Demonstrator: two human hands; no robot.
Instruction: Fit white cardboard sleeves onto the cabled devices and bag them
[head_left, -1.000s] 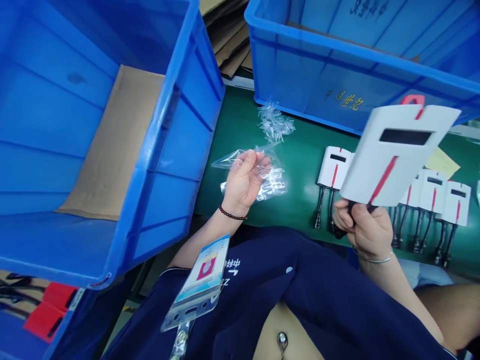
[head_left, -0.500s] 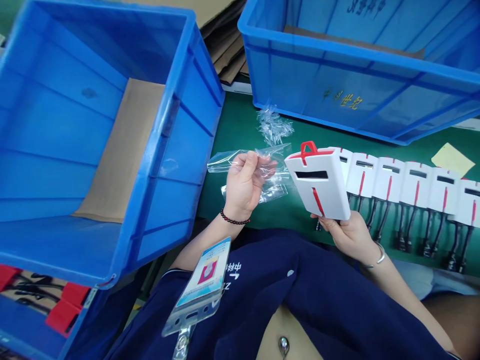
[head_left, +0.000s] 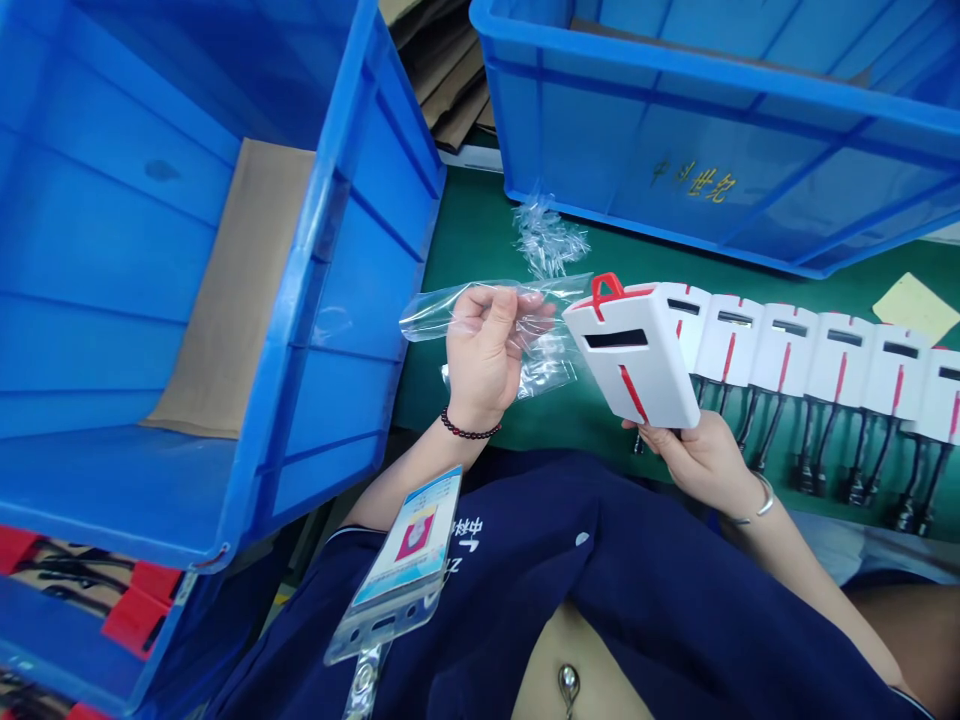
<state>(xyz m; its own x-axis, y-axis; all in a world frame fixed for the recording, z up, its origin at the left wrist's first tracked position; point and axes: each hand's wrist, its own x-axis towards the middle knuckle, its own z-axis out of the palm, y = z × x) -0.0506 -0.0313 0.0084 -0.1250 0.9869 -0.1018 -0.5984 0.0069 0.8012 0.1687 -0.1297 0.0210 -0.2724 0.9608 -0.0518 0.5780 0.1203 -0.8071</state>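
Pinching a clear plastic bag (head_left: 427, 315) between thumb and fingers in the left grip (head_left: 495, 325), with one end spread out to the left of that grip and the other reaching right, close to a white case (head_left: 637, 370). Cannot tell about contact between bag and case. Clasping the white case by its lower end in the right grip (head_left: 667, 435), thumb in front, other fingers mostly hidden behind. Tilted, up and to the left of the right grip, between both grips, with a dark slot and a red stripe on the face and a red loop (head_left: 606, 285) on top.

Just beyond the left grip, on the green table (head_left: 465, 220), a crumpled cluster of clear plastic (head_left: 551, 240); just right of the same grip and partly behind it, flat clear pieces (head_left: 551, 378). To the right of the right grip, a row of similar cases (head_left: 784, 345), side by side, with black cables (head_left: 814, 440) towards the near edge; partly hidden at its left end by the held case. Farther right and beyond, a yellow paper (head_left: 919, 308).

Well left of the left grip, a blue bin (head_left: 360, 260) with a cardboard sheet (head_left: 240, 290) inside. Beyond the right grip, another blue bin (head_left: 675, 150) with yellow characters. Just below the left grip, a dark bead bracelet (head_left: 471, 428); below the right, a silver bangle (head_left: 765, 497).
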